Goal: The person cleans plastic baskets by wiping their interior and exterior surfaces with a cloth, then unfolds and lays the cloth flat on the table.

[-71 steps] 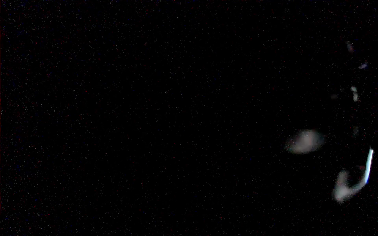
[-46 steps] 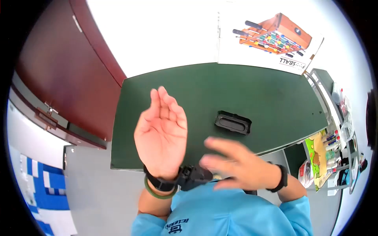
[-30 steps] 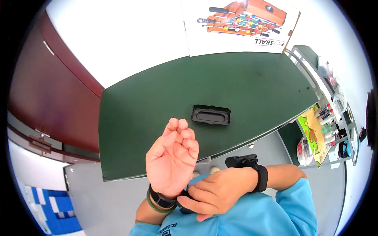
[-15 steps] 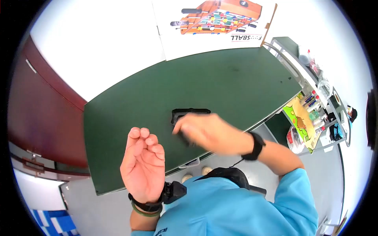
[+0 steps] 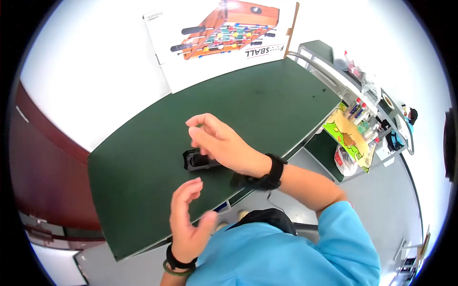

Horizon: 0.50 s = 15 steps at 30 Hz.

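Observation:
My right hand (image 5: 223, 147) is raised over the green table, palm turned down, its fingers bent and apart from the thumb. I see nothing in its grip. Beneath it lies a small black plastic object (image 5: 192, 161) with a raised rim, partly covered by the hand; its kind is unclear. My left hand (image 5: 187, 225) is at the table's near edge, fingers curved and thumb spread wide, with nothing held. Both wrists wear black bands, and a green bangle (image 5: 178, 270) sits below the left one. A dark blurred patch shows beneath the right wrist.
A white foosball box (image 5: 167, 59) stands upside down at the back of the green table (image 5: 143, 190). To the right is a grey cart (image 5: 315, 47) with bottles, plastic bags and a yellow-green printed sheet (image 5: 350, 138). A dark red panel (image 5: 52, 181) is at the left.
My view has turned, shifting the box and cart leftward. My right hand has lifted and its fingers have spread. My left hand has rotated, thumb now away from the fingers.

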{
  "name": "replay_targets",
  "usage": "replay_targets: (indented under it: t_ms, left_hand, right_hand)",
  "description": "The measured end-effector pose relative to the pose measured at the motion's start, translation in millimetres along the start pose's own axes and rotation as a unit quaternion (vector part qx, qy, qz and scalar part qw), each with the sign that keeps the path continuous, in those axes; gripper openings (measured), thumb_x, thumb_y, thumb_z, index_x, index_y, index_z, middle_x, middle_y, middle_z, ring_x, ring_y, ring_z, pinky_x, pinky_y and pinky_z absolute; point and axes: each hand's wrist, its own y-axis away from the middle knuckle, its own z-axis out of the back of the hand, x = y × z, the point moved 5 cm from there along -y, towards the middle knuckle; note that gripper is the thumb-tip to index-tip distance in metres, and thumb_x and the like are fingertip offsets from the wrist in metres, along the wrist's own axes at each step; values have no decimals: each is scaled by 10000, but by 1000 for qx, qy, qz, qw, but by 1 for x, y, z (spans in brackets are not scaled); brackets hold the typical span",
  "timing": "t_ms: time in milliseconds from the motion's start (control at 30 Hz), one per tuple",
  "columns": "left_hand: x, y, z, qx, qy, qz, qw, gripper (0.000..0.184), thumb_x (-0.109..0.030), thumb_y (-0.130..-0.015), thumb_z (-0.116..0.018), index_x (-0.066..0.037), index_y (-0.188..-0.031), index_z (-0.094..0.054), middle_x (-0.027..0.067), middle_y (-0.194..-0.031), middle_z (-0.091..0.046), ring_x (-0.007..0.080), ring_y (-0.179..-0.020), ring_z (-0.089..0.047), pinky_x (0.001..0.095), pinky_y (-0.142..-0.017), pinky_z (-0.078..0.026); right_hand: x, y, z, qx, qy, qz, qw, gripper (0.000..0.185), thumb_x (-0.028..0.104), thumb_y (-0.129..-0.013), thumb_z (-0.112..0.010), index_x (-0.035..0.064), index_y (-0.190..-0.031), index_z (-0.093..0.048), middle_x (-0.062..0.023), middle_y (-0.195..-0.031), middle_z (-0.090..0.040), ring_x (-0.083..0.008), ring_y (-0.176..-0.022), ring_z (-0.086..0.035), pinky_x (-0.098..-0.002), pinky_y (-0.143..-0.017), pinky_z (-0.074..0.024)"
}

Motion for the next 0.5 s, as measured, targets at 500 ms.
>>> replay_targets:
  t_ms: [500]
  left_hand:
    - [-10,9,-33,142,-124,-155,970,357,-191,-880,-628,57,-1119,-538,213,-1009,-605,381,-860,-613,422,-737,-515]
  right_hand:
    - [17,32,-35,-67,-93,135,984,178,67,-931,-532,54,-1109,-528,-29,-1004,-513,-108,-877,-507,-237,-732,-421]
